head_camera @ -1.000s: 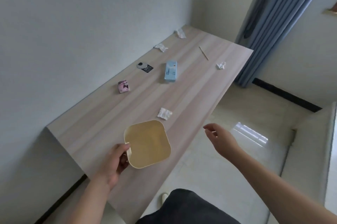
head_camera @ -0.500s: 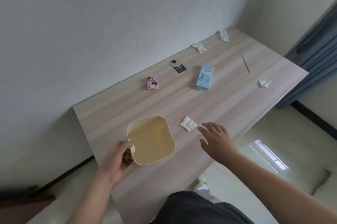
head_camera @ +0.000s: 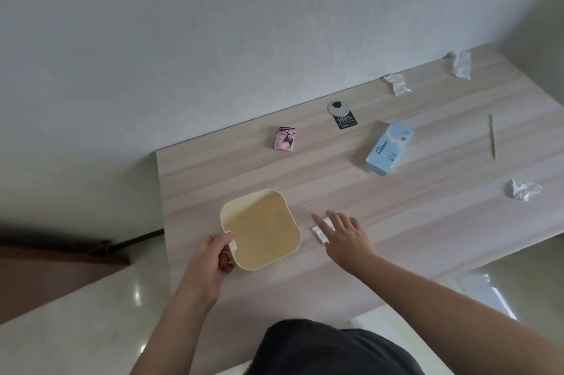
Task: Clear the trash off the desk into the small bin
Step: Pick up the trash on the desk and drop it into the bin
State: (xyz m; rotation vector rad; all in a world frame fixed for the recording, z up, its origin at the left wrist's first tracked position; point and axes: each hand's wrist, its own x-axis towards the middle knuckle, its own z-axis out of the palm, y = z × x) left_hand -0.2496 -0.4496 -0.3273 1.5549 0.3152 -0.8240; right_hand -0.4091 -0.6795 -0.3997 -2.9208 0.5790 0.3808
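Cream plastic is what our left hand (head_camera: 210, 261) grips: the near corner of the small bin (head_camera: 261, 228), which sits on the wooden desk (head_camera: 412, 231). Our right hand (head_camera: 345, 234) is open, fingers spread, lying on a white crumpled tissue (head_camera: 322, 229) just beside the bin. Farther out we see 3 more paper wads (head_camera: 523, 189) (head_camera: 397, 84) (head_camera: 461, 64), a thin stick (head_camera: 491, 136), a blue box (head_camera: 389, 149), a pink packet (head_camera: 285, 142) and a black tag (head_camera: 345, 121).
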